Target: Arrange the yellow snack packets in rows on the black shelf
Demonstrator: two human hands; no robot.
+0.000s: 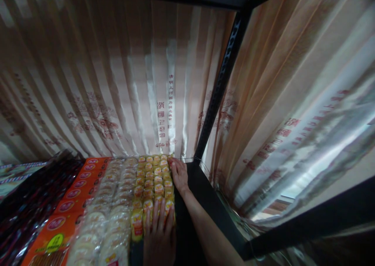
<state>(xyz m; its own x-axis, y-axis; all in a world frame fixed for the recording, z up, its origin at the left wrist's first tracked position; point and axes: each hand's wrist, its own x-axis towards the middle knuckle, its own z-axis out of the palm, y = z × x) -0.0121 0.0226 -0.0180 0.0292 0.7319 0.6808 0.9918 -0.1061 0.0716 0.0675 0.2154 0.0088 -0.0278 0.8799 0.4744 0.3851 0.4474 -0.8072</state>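
Observation:
Rows of small yellow-wrapped packets point(149, 183) stand packed together on a black shelf point(202, 199). My left hand point(159, 227) lies flat over the near packets, its fingers stretched out and slightly apart. At the far right edge of the rows, my right hand point(179, 174) rests against the side of the packets with its fingers extended. Directly left of the yellow packets are rows of clear-wrapped pale round cakes point(113, 215). What exactly the yellow wrappers contain cannot be seen.
Orange packages point(70, 195) and dark shiny packets point(43, 203) lie farther left. A black metal post point(218, 90) rises at the shelf's back right corner. Printed beige curtains point(140, 78) hang behind and to the right, with a black beam point(310, 215) at lower right.

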